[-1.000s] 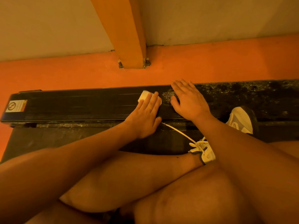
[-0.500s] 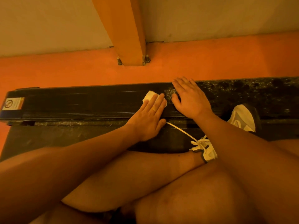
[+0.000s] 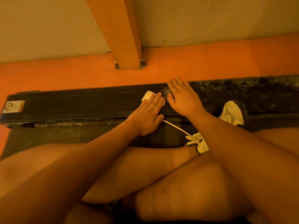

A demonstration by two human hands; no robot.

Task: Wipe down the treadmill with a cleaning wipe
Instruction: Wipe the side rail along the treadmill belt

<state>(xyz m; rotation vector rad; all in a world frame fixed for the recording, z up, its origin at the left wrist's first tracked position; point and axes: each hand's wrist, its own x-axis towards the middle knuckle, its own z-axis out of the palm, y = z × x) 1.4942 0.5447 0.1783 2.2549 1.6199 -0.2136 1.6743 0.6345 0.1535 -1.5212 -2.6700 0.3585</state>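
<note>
The treadmill's black side rail (image 3: 72, 105) runs across the view, smooth on the left and speckled with dust on the right (image 3: 258, 92). My left hand (image 3: 148, 113) lies flat with straight fingers and presses a folded white wipe (image 3: 148, 96) onto the rail; only the wipe's far corner shows beyond my fingertips. My right hand (image 3: 182, 96) rests flat and open on the rail just to the right, at the edge of the dusty stretch. The treadmill belt (image 3: 56, 136) lies dark below the rail.
I sit cross-legged on the belt, knees filling the lower view, with a white sneaker (image 3: 233, 113) and loose lace (image 3: 176, 127) beside my right wrist. An orange post (image 3: 123, 38) is bolted to the orange floor (image 3: 210, 62) by the wall. A warning sticker (image 3: 13, 106) marks the rail's left end.
My left hand has slid the wipe a little to the right along the rail, closer to my right hand. The right hand has stayed in place.
</note>
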